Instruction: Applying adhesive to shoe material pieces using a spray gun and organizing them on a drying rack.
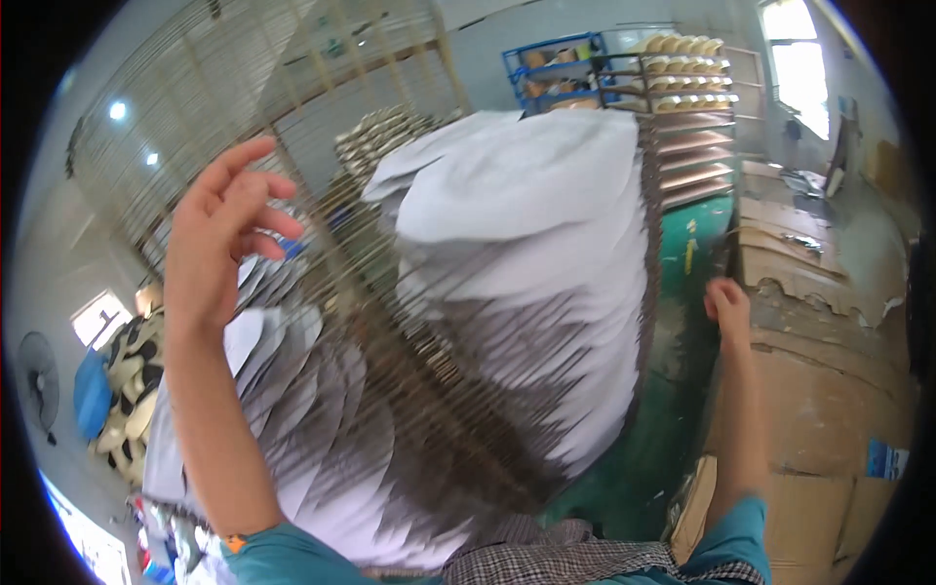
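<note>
My left hand (222, 229) is raised at the left with its fingers apart and loosely bent, holding nothing. Beside it stands a tall rack of closely spaced wire shelves (322, 73). White and grey flat sheets with rounded edges (526, 180) lie in overlapping layers on those shelves, in front of me. More such sheets (331, 419) spread below my left forearm. My right hand (726, 300) is out at the right, away from the sheets, its fingers curled together. Whatever it may hold is too small and blurred to make out.
Cardboard sheets (809, 390) cover the floor at the right, beside a strip of green floor (673, 361). At the back stand a blue shelf (556, 73) and a tray rack with cream-coloured pieces (687, 73). A fan (39, 380) is at the far left.
</note>
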A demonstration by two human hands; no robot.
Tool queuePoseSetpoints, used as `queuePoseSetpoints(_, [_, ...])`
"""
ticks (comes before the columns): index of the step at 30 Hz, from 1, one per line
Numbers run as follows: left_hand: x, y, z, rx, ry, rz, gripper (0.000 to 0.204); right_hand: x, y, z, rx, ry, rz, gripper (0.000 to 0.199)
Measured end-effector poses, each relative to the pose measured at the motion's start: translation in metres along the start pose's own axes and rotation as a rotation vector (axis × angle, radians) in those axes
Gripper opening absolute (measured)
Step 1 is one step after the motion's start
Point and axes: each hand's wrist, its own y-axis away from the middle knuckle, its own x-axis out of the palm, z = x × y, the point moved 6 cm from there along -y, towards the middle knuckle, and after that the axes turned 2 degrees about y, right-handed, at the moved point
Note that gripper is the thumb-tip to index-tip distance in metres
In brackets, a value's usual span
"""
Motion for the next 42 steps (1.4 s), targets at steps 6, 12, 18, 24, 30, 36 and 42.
queuePoseSetpoints(6, [0.018, 0.146, -0.047, 0.216, -0.13, 0.021, 0.021, -0.046, 0.177, -0.13, 0.479, 0.02, 0.042, 0.007])
queuePoseSetpoints(12, [0.059, 0.245, -0.127, 0.902, -0.812, 0.015, 0.021, 0.0, 0.259, -0.103, 0.515, 0.052, 0.223, 0.012])
queuePoseSetpoints(18, [0.011, 0.284, -0.129, 1.011, -0.947, 0.217, 0.009, 0.132, 0.288, -0.012, 0.24, -0.021, 0.423, 0.011])
queuePoseSetpoints(24, [-0.112, 0.337, -0.109, 1.079, -1.141, 0.333, 0.011, 0.301, 0.384, 0.139, -0.202, -0.174, 0.65, 0.012])
queuePoseSetpoints(30, [-0.275, 0.406, -0.048, 1.115, -1.035, -0.061, 0.012, 0.403, 0.544, 0.279, -0.854, -0.061, 0.532, 0.015])
queuePoseSetpoints(36, [-0.496, 0.415, 0.058, 0.89, -0.851, -0.108, 0.013, 0.525, 0.695, 0.344, -1.305, 0.097, 0.424, 0.02])
queuePoseSetpoints(42, [-0.717, 0.268, 0.263, 0.316, -0.011, -0.659, 0.033, 0.602, 0.734, 0.331, -1.42, 0.43, 0.299, 0.026])
